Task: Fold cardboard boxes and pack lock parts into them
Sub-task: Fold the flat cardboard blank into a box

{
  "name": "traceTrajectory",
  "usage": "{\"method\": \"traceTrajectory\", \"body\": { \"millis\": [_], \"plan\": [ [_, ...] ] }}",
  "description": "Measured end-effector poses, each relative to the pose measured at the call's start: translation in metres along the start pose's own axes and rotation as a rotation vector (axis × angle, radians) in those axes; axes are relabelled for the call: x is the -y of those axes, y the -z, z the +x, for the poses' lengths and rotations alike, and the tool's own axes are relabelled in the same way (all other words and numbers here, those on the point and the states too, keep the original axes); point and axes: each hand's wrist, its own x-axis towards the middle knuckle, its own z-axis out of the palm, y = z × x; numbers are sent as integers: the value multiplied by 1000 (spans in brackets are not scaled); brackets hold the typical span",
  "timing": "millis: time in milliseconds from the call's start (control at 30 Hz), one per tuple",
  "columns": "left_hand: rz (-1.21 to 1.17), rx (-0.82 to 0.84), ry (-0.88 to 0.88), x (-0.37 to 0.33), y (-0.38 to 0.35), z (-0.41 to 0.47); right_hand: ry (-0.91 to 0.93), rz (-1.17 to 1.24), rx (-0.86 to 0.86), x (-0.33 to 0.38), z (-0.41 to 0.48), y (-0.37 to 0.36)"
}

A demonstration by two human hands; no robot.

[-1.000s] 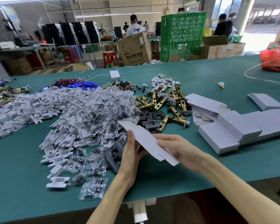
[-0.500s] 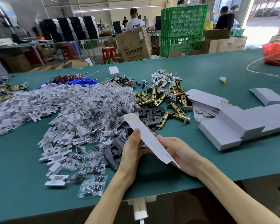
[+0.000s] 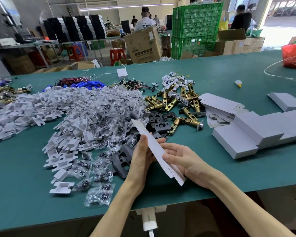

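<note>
- A flat cardboard box blank (image 3: pixel 153 147) is held tilted above the green counter (image 3: pixel 212 177).
- It is pinched between the left hand (image 3: pixel 140 161) and right hand (image 3: pixel 188 161), with fingers (image 3: pixel 171 146) behind it.

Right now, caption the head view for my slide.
Left hand and right hand hold a flat box blank over the green table.

- left hand (image 3: pixel 140 161): most of its fingers are hidden behind the cardboard blank (image 3: pixel 154 147), with the thumb in plain view;
- right hand (image 3: pixel 186 161): its fingers pass behind the same blank;
- folded boxes (image 3: pixel 246 134): the row is cut off by the right edge, as is the red bag (image 3: pixel 294 53);
- white plastic pieces (image 3: pixel 15 113): the heap runs off the left edge;
- clear bags (image 3: pixel 99 195): contents too small to tell;
- brown carton (image 3: pixel 143 47): print too blurred to read
</note>
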Motion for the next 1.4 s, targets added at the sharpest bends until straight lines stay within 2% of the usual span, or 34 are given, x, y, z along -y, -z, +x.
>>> {"method": "traceTrajectory", "body": {
  "millis": [200, 433, 633, 767, 1167, 1400],
  "plan": [
    [-29, 48, -29, 4, 2, 1, 69, -42, -111, -4, -1, -2],
    [-73, 78, -21, 4, 1, 2, 132, -84, 1, -1, -2, -3],
    [-128, 132, 95, 5, 1, 2, 166, -395, -31, -6, 0, -3],
    [-112, 117, 100, 4, 3, 3, 171, -443, -30, -8, 1, -4],
    [-147, 79, 94, 3, 3, 1, 212, -376, -18, -7, -2, -5],
    [-164, 110, 88, 0, -1, 0, 160, -290, -49, -5, -4, -10]
  ]
}}
